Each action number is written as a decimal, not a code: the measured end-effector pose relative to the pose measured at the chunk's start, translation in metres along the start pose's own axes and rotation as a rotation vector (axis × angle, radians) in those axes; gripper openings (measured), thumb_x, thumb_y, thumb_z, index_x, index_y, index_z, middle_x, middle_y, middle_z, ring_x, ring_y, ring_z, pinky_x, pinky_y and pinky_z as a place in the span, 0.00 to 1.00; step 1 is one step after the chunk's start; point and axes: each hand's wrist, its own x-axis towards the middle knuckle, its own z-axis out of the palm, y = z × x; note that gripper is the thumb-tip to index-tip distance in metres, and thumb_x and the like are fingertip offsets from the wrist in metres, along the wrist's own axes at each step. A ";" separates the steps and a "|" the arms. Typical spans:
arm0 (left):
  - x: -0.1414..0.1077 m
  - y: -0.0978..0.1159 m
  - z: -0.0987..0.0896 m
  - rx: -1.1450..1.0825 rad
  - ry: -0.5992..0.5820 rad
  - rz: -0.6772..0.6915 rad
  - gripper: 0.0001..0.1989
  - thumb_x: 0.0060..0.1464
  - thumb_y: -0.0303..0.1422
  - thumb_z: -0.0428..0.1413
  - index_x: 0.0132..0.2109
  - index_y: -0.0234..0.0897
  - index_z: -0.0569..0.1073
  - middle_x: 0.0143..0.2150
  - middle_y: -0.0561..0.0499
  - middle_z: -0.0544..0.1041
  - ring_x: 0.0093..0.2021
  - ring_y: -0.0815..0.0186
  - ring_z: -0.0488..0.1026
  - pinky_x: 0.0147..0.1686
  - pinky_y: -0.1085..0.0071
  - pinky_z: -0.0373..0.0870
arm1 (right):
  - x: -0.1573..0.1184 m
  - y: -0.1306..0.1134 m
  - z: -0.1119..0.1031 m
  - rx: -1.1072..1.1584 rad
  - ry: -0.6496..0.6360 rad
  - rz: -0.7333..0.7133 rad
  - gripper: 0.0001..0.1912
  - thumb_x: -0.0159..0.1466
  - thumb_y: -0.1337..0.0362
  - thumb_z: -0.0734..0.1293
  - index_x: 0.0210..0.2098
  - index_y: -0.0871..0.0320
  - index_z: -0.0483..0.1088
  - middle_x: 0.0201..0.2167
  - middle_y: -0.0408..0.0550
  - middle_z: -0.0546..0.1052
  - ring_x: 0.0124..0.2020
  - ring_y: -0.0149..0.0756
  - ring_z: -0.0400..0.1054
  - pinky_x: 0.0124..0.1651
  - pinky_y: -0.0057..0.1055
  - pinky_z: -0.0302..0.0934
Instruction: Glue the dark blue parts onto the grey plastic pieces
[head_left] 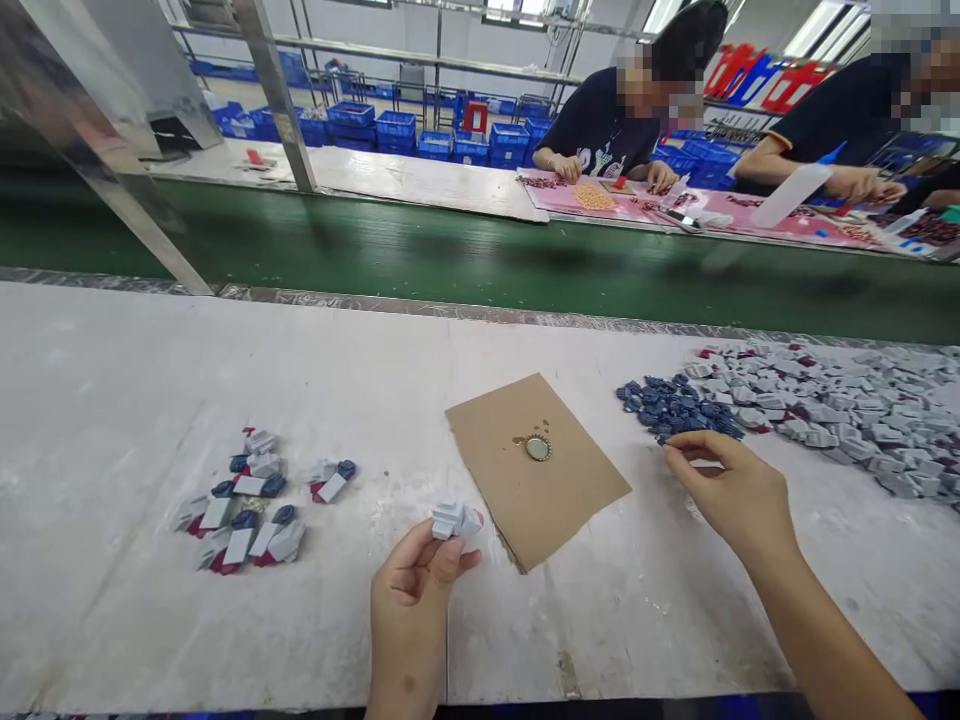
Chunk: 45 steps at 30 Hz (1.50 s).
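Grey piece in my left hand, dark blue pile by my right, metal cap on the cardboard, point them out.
Grey piece (448,519), head view: its stepped face.
Dark blue pile (679,405), head view: the middle of the heap.
Metal cap (538,448), head view: the middle of its round face.

The small blocky plastic piece (448,519) is pale grey. The heaped small plastic parts (675,406) are navy. The flat cardboard sheet (541,490) is brown (with darker spots).

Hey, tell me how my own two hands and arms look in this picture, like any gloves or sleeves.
Your left hand and right hand are both ungloved, with no watch or bracelet visible. The right forearm shows no sleeve.
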 end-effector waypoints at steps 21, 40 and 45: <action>0.000 -0.003 -0.003 -0.012 -0.037 0.030 0.12 0.43 0.39 0.62 0.35 0.37 0.79 0.33 0.50 0.81 0.31 0.67 0.76 0.31 0.77 0.74 | -0.022 -0.096 0.021 0.186 -0.426 -0.496 0.07 0.57 0.71 0.60 0.34 0.55 0.65 0.29 0.44 0.69 0.29 0.31 0.66 0.30 0.27 0.63; -0.002 -0.005 -0.005 -0.032 -0.039 0.023 0.12 0.45 0.38 0.61 0.35 0.35 0.77 0.30 0.49 0.80 0.28 0.66 0.76 0.31 0.72 0.73 | -0.062 -0.089 0.020 0.014 -0.261 -0.883 0.13 0.64 0.71 0.57 0.46 0.56 0.65 0.39 0.50 0.74 0.37 0.37 0.72 0.35 0.30 0.67; -0.001 -0.002 -0.003 0.009 -0.016 0.028 0.12 0.43 0.39 0.62 0.35 0.36 0.78 0.32 0.49 0.81 0.28 0.66 0.76 0.31 0.73 0.73 | -0.026 -0.096 0.027 0.050 -0.104 -0.730 0.12 0.64 0.71 0.57 0.43 0.56 0.68 0.38 0.51 0.74 0.38 0.37 0.71 0.36 0.32 0.67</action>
